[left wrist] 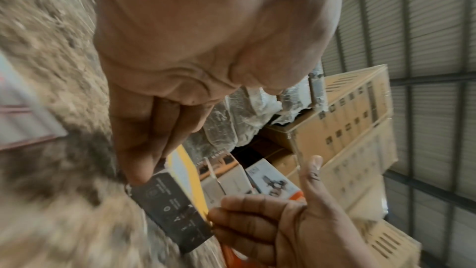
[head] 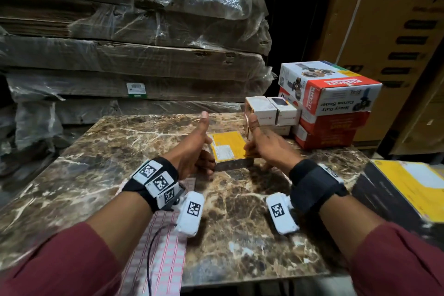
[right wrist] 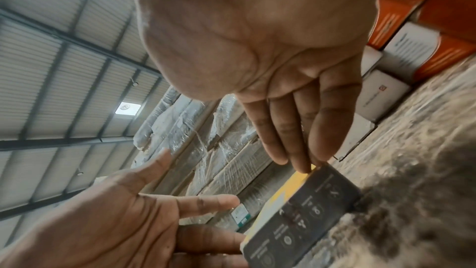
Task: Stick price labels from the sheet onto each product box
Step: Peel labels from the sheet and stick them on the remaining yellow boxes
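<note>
**A:** We have the yellow box (head: 228, 149) on the desk (head: 96, 151), held between our two hands. The left hand (head: 192, 151) has its fingers against the box's left end, thumb standing up clear. The right hand (head: 264, 144) meets the right end with straight fingertips (right wrist: 304, 162) on the top corner, thumb up too. So neither grip is curled round it; both are flat, pressing from the ends.

**B:** Which way does it lie from us?

**A:** Straight ahead, in the middle. Its long axis runs left to right, a little skewed, with the yellow top upward and the dark side (left wrist: 175, 209) toward us. The label sheet (head: 158, 247) is nearer us than the box, under the left forearm. So we judge the left hand is the closer one to reach a label, back and down toward the body.

**B:** Any writing?

**A:** On the yellow top there is a pale printed panel, too small to read. The dark side has round icons and small text, not legible. Behind, to the right, the red and white carton (head: 336, 94) reads "Heavy Duty Carton Sealer", printed upside down from here, with a brand like "KHYATI". The big brown carton (head: 384, 31) at the back shows "Cromp", cut off at the edge. The small white boxes (head: 271, 110) beside the stack carry a small red mark we cannot read.

**B:** And a price label on the yellow box?

**A:** We cannot tell.
</note>
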Motion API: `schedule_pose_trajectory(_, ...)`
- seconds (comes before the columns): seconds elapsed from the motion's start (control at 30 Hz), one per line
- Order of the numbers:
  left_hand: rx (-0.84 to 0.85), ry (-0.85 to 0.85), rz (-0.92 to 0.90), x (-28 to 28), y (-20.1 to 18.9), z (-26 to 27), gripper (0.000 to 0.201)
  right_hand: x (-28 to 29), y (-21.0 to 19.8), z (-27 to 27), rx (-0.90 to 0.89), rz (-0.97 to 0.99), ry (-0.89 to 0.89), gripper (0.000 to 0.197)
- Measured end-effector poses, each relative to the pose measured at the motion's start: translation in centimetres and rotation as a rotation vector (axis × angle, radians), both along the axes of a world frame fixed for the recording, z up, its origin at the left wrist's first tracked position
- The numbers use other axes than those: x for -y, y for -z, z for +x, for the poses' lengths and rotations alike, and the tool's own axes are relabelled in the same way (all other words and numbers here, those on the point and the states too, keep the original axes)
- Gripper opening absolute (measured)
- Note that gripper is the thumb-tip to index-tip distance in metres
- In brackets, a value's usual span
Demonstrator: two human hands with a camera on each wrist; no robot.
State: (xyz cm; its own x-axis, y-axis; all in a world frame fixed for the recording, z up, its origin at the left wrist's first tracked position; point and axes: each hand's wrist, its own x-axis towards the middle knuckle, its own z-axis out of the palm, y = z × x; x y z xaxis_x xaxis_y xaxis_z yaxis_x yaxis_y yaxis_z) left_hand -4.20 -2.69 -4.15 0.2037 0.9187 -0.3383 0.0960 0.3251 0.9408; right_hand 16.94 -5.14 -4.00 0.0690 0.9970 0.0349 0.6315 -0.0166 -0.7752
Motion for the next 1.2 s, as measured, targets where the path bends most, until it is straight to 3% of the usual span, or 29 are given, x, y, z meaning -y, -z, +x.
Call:
schedule_pose_trajectory(0.17,0.012,0.055,0.019,8.0,0.4,-0.3,0.111,7.9,0.6,0.9,0.014,0.070,0.004,0.124)
schedule_pose_trajectory(0.33,0.074,0.026,0.075,16.7,0.8,-0.8,0.074,15.4,2.1,1.7,-0.048,0.124,0.006,0.115)
schedule_pose_trajectory(0.47,0.154,0.011,0.057,21.0,1.2,-1.0,0.090,19.7,2.0,2.4,-0.151,0.078,-0.015,0.113)
schedule_pose_trajectory(0.67,0.063,0.011,0.171,24.5,2.6,-1.0,0.093,23.2,1.5,2.9,-0.260,0.028,0.007,0.090)
schedule_pose_trajectory(0.8,0.031,-0.011,0.240,25.6,2.6,-0.9,0.071,23.7,1.7,2.6,-0.265,0.144,0.021,0.061)
schedule_pose_trajectory(0.9,-0.004,-0.107,0.382,26.5,3.0,-2.6,0.049,24.0,2.4,1.0,-0.418,0.265,0.062,0.042)
schedule_pose_trajectory(0.97,-0.012,-0.180,0.448,27.3,3.4,-4.4,0.041,24.6,3.4,-1.1,-0.566,0.263,0.055,0.038)
schedule_pose_trajectory(1.07,-0.025,-0.324,0.520,28.3,5.0,-7.8,0.034,24.7,5.5,-4.6,-0.636,0.230,0.021,0.036)
schedule_pose_trajectory(1.2,-0.204,-0.449,0.567,29.6,8.1,-11.9,0.007,23.9,7.6,-8.0,-0.719,0.172,-0.027,0.041)
